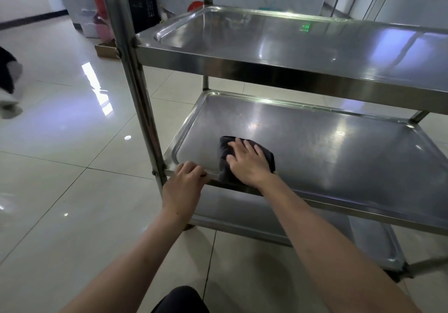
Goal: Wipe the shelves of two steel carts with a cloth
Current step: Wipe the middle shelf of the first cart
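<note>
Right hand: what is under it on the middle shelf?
A dark cloth lies under the right hand, flat on the middle shelf. The shelf surface beneath the cloth is covered, so its state cannot be seen.

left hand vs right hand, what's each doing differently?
The left hand curls its fingers over the front rim of the middle shelf; the right hand lies flat with spread fingers, pressing the dark cloth on the shelf surface. The left touches bare steel, the right only cloth. Both are on the same shelf.
</note>
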